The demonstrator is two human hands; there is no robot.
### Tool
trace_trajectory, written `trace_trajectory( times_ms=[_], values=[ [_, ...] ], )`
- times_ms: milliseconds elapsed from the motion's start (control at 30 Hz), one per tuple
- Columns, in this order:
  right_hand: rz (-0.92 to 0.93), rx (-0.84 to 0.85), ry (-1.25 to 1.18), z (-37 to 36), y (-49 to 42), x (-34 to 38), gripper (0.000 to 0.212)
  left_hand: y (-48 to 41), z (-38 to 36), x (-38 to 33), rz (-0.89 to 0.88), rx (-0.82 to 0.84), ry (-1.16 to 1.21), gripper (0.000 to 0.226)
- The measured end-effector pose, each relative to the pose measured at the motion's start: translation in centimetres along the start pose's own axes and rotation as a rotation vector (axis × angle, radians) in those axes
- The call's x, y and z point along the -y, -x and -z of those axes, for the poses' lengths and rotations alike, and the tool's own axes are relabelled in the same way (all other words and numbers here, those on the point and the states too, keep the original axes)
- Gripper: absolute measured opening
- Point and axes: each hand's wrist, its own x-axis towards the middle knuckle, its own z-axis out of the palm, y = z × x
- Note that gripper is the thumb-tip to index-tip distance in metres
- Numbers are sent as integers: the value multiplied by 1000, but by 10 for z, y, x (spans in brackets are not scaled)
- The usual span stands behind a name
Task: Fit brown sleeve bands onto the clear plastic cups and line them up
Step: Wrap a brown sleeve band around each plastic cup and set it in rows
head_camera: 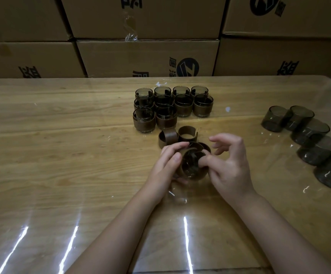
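Observation:
Both hands hold one smoky clear cup (192, 167) with a brown sleeve band (200, 176) wrapped round it, just above the table centre. My left hand (167, 169) grips the cup and band from the left side. My right hand (230, 165) pinches the cup rim with thumb and forefinger, its other fingers raised. Loose brown bands (167, 138) (187, 133) lie just beyond the hands. Several banded cups (172, 105) stand in rows further back.
A curved row of bare smoky cups (309, 135) lies on its side at the right. Stacked cardboard boxes (146, 56) wall off the far edge of the wooden table (61, 145), which is covered with a glossy clear sheet.

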Motion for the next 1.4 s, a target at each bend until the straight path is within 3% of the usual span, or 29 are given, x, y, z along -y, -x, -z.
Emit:
trace_trajectory(
  times_ms=[133,233,367,467,533,633,767,967,1100,1233,1400],
  values=[
    [55,-23,65,-1,-3,3,22,3,1,-2,-7,23,-38,93],
    [40,-19,68,-3,-3,5,24,4,0,-2,-49,19,-80,65],
    [-96,3,-263,-4,2,10,35,4,0,0,-46,-35,14,57],
    [-337,-9,-553,-11,3,23,34,3,2,-1,-107,-143,-9,55],
    [-496,78,-662,-13,3,30,37,4,1,-2,-191,-204,-79,53],
    [-573,258,-583,-14,7,31,63,5,0,-2,-285,-236,-107,49],
    [-688,394,-555,-15,7,30,75,6,0,0,-324,-224,-108,47],
    [-737,296,-628,-17,8,34,66,5,-1,1,-353,-231,-107,45],
    [-733,220,-658,-20,8,34,49,5,-2,2,-395,-268,-166,60],
    [-714,157,-653,-24,9,34,49,6,-5,2,-456,-329,-212,39],
    [-719,84,-642,-28,10,35,50,7,-7,2,-521,-378,-263,35]
  ],
)
